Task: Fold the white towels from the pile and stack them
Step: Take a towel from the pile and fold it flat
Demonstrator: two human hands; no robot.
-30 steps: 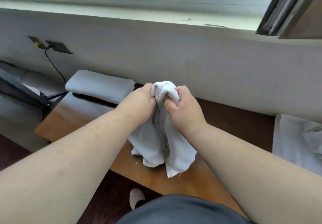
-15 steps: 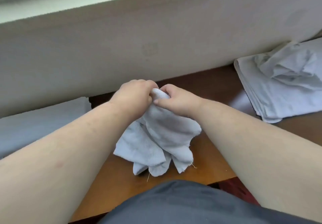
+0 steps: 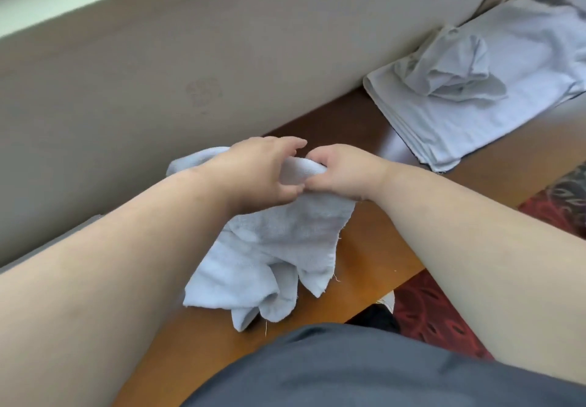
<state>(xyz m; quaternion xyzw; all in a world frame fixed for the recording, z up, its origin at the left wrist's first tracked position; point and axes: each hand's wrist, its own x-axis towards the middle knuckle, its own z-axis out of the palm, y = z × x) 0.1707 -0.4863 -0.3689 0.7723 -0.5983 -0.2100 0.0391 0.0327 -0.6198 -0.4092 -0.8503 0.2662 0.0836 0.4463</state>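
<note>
Wooden bench [image 3: 377,245] supports the crumpled white towel [image 3: 269,254]. Left hand [image 3: 260,175] and right hand [image 3: 345,172] pinch its bunched top edge; uneven grips risk a skewed fold.

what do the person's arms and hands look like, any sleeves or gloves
Both arms are bare from the frame edges to the wrists: no sleeves show. The left hand and right hand wear no gloves, and no rings, watch or bands are visible. Fingers are short and rounded. A dark grey garment covers the lap or torus below.
</note>
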